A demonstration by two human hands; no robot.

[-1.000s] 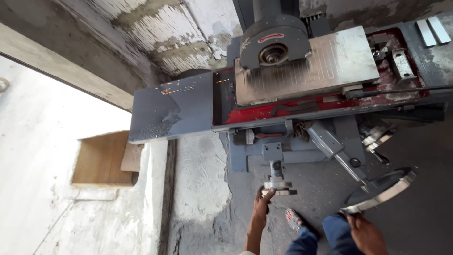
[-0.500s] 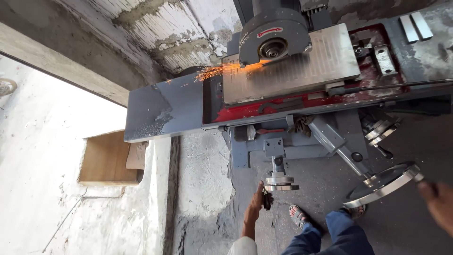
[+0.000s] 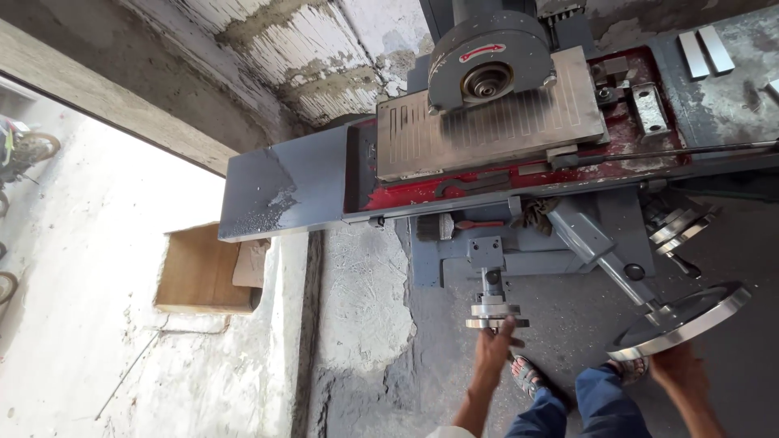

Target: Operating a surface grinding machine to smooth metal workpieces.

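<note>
I look down on a grey surface grinder. Its round grinding wheel guard (image 3: 484, 69) sits over a ribbed metal plate (image 3: 495, 126) on the red-edged machine table (image 3: 292, 182). My left hand (image 3: 495, 345) grips the small handwheel (image 3: 495, 312) at the machine's front. My right hand (image 3: 677, 365) holds the lower rim of the large shiny handwheel (image 3: 682, 320) at the right. My legs in blue trousers (image 3: 584, 401) and sandalled feet stand below.
An open cardboard box (image 3: 207, 272) lies on the pale floor at left. A rough plastered wall (image 3: 276, 49) rises behind the machine. Flat metal bars (image 3: 702, 49) rest at top right. A brush (image 3: 454, 227) sits under the table.
The machine table has slid to the right under the wheel and the sparks have stopped. My right hand has come back onto the large handwheel.
</note>
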